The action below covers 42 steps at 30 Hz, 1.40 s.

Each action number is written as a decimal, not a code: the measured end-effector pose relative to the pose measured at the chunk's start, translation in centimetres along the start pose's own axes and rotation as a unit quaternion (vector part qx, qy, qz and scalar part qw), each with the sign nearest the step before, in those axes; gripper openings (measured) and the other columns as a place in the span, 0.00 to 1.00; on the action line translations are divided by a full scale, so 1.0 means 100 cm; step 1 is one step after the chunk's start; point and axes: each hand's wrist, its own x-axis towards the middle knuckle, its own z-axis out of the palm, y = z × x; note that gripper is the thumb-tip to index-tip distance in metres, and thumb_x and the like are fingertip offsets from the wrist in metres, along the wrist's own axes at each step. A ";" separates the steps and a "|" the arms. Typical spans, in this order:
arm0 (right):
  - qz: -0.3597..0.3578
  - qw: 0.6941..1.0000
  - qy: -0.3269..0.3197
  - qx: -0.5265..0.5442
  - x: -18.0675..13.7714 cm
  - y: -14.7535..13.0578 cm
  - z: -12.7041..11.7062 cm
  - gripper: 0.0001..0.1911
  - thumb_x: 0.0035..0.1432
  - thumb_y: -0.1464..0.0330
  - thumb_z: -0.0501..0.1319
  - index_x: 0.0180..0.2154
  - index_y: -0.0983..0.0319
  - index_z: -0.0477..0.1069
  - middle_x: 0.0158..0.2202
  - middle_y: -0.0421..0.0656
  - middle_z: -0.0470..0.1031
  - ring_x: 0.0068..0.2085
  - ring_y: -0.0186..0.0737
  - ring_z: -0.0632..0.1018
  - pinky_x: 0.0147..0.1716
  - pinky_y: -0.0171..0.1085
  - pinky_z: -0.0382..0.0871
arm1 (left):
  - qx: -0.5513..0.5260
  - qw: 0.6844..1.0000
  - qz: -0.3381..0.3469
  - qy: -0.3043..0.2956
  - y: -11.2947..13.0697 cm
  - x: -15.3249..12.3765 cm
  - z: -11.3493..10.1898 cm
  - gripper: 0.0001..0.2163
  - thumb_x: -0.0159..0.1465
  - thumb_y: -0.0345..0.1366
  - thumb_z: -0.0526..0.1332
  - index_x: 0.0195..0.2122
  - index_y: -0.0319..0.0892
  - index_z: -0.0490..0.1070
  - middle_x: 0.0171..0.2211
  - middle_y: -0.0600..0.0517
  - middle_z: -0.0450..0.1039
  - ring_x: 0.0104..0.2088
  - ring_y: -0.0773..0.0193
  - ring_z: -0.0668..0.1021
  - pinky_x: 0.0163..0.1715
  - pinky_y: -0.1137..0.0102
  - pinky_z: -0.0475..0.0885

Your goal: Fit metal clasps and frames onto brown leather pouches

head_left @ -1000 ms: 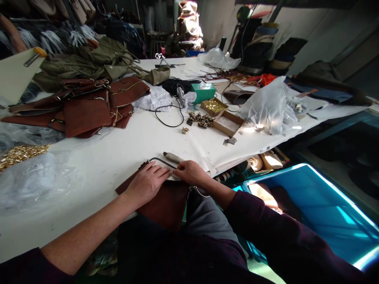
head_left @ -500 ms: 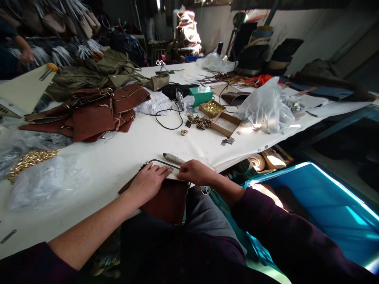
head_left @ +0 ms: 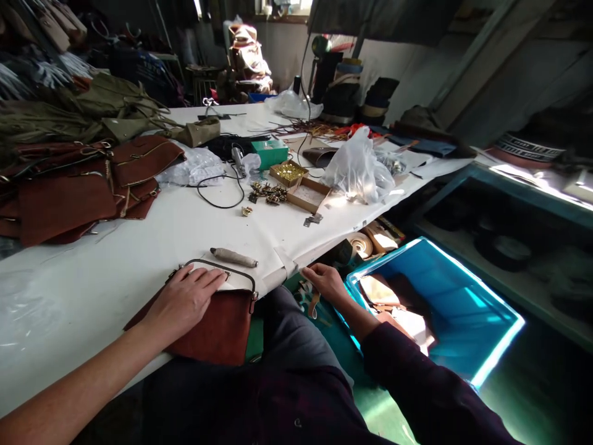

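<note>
A reddish-brown leather bag (head_left: 215, 334) lies at the table's near edge, partly over my lap. Its thin dark strap (head_left: 254, 285) arches across the far side. My left hand (head_left: 188, 300) rests on the bag's pale top part, fingers stretched out and flat. Apart from the bag, my right hand (head_left: 328, 283) hangs just off the table edge with thumb and fingers pinched together. Whatever sits in that pinch is too small to make out. Just beyond the bag lies a grey wrapped stick (head_left: 234, 257) with a dark tip.
A blue crate (head_left: 493, 352) holding brown pieces stands at right. On the white table (head_left: 185, 232) are a carton of gold bits (head_left: 288, 172), another shallow carton (head_left: 309, 195), metal clasps (head_left: 273, 194) and a plastic bag (head_left: 354, 170). Brown bags (head_left: 69, 204) are piled at left.
My right hand has left the bag and moved right, past the table edge. My left hand stays on the bag. The view has turned right, showing more of the blue crate.
</note>
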 end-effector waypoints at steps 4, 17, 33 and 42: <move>0.006 1.000 0.009 0.008 0.017 0.010 0.008 0.30 0.57 0.40 0.66 0.29 0.61 0.72 0.19 0.37 0.69 0.22 0.36 0.72 0.23 0.34 0.63 | -0.003 1.000 -0.003 -0.003 0.004 0.003 -0.003 0.26 0.69 0.24 0.55 0.66 0.49 0.75 0.62 0.47 0.80 0.55 0.47 0.81 0.64 0.45 0.66; 0.018 0.999 0.043 -0.020 0.020 0.017 -0.012 0.33 0.54 0.39 0.69 0.39 0.64 0.82 0.35 0.47 0.82 0.39 0.47 0.79 0.39 0.40 0.70 | 0.020 0.999 -0.030 -0.025 0.015 0.007 -0.014 0.24 0.70 0.24 0.55 0.64 0.48 0.75 0.62 0.48 0.79 0.58 0.50 0.80 0.69 0.46 0.63; -0.046 0.906 -0.306 0.290 -0.083 -0.023 0.135 0.31 0.50 0.43 0.76 0.32 0.62 0.72 0.29 0.37 0.70 0.31 0.33 0.67 0.33 0.35 0.63 | -0.002 0.998 -0.001 0.061 0.028 0.006 -0.037 0.18 0.69 0.25 0.60 0.56 0.46 0.78 0.55 0.48 0.84 0.53 0.53 0.83 0.70 0.45 0.65; -0.022 0.960 0.007 0.278 -0.115 -0.008 -0.048 0.23 0.53 0.49 0.76 0.44 0.55 0.83 0.46 0.48 0.84 0.50 0.60 0.84 0.52 0.54 0.79 | -0.065 0.954 -0.104 0.272 0.053 0.010 -0.061 0.32 0.69 0.28 0.66 0.73 0.49 0.60 0.64 0.39 0.72 0.63 0.46 0.77 0.63 0.48 0.78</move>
